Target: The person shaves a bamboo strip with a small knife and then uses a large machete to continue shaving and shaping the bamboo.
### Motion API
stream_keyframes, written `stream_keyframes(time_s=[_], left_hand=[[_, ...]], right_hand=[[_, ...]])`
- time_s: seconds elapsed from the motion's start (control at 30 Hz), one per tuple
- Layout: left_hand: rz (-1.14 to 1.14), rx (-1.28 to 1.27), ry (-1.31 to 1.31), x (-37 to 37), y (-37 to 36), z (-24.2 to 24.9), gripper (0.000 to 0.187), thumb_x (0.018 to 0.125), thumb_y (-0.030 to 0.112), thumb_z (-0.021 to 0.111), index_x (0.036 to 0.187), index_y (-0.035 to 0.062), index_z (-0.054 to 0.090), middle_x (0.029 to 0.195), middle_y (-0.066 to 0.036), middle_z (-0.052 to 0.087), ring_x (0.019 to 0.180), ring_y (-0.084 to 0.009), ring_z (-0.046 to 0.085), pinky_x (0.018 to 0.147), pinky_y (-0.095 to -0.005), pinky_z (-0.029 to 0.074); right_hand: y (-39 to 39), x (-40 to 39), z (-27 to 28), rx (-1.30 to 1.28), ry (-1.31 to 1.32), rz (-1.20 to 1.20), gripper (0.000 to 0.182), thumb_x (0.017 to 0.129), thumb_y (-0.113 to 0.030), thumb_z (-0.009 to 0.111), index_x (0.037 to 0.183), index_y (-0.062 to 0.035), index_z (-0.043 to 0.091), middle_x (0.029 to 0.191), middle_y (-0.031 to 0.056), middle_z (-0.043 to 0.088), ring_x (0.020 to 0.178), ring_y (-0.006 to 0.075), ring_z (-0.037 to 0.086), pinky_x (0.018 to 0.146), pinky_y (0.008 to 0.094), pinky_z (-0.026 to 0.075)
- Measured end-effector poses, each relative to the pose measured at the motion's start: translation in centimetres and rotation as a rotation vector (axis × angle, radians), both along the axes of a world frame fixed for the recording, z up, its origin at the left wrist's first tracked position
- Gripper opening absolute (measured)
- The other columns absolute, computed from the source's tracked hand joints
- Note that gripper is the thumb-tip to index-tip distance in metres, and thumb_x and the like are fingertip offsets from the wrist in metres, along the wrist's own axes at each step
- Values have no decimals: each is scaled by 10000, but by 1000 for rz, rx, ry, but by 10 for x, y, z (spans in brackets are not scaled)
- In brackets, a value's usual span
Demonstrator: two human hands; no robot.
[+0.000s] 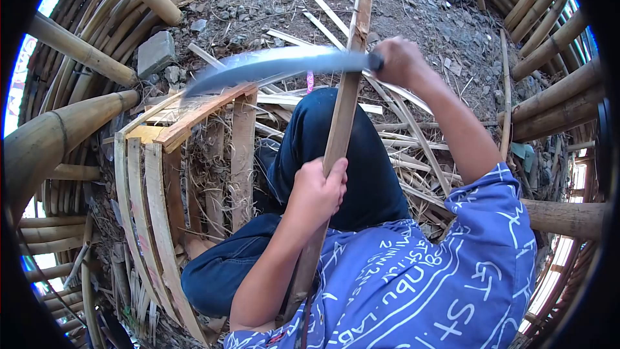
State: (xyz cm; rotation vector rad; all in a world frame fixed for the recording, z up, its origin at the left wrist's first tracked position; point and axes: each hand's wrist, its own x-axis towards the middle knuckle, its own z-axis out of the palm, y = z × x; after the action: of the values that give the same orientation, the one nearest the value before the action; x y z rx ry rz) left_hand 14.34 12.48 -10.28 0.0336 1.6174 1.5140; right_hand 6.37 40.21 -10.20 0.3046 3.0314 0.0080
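Note:
My left hand (319,185) is wrapped around a long split bamboo strip (345,110), which runs from near my waist up past my bent knee. The fingers of my right hand (402,62) close round the dark handle of a machete (278,64). Its long curved blade is blurred by motion and points left, crossing over the upper part of the strip in this view. Near the top, the strip has a rough, chipped patch. Beyond the blade's tip is a wooden slatted crate (153,168).
Cut bamboo strips (413,136) and thin shavings lie on the ground around my knee. A concrete block (156,53) rests at the upper left. Thick bamboo poles (58,132) stand on the left, and more poles (555,100) line the right. Gravelly soil (413,0) stretches ahead.

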Motion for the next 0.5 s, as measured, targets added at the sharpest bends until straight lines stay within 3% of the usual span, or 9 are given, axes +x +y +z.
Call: stream_keyframes(time_s=[0.03, 0.07, 0.2, 0.37, 0.4, 0.5], left_hand=[[-12, 1, -6, 5, -6, 0, 331, 977, 270, 528, 753, 29, 493, 546, 2, 453, 416, -66, 417, 372, -233, 346], [-28, -6, -26, 11, -15, -3, 332, 976, 272, 530, 749, 33, 493, 542, 5, 448, 412, -64, 412, 369, -231, 343], [-39, 13, -39, 6, -29, -12, 322, 969, 290, 543, 771, 37, 524, 549, -1, 492, 412, -60, 448, 370, -216, 356], [-40, 38, -152, -5, -24, -4, 279, 932, 252, 613, 789, 17, 564, 583, -45, 582, 442, -86, 547, 400, -223, 435], [-28, -3, -139, -5, -23, -1, 267, 884, 231, 683, 791, 1, 583, 597, -56, 599, 458, -98, 573, 414, -228, 456], [-43, -112, 0, -9, -23, 2, 283, 840, 238, 735, 805, -9, 603, 609, -55, 601, 460, -98, 572, 418, -220, 456]], right_hand=[[32, -13, -1, -86, -88, -212, 202, 731, -235, 649, 793, -44, 674, 773, 174, 677, 720, 319, 688, 725, 394, 578], [61, -13, 1, -125, 39, -335, 245, 841, -233, 575, 794, -17, 682, 832, 185, 694, 739, 263, 692, 652, 390, 559], [125, -2, 15, -56, 274, -446, 309, 758, -275, 627, 811, 25, 677, 793, 221, 682, 757, 314, 686, 710, 411, 523], [107, 40, -23, -207, 297, -480, 293, 735, -279, 649, 747, 12, 677, 742, 201, 680, 714, 302, 683, 690, 400, 515], [96, 46, -32, -296, 316, -465, 268, 734, -262, 651, 713, 4, 670, 691, 173, 668, 656, 265, 663, 647, 380, 502], [61, 62, -41, -541, 355, -426, 224, 731, -218, 649, 655, -7, 646, 594, 121, 630, 557, 188, 597, 564, 342, 462]])
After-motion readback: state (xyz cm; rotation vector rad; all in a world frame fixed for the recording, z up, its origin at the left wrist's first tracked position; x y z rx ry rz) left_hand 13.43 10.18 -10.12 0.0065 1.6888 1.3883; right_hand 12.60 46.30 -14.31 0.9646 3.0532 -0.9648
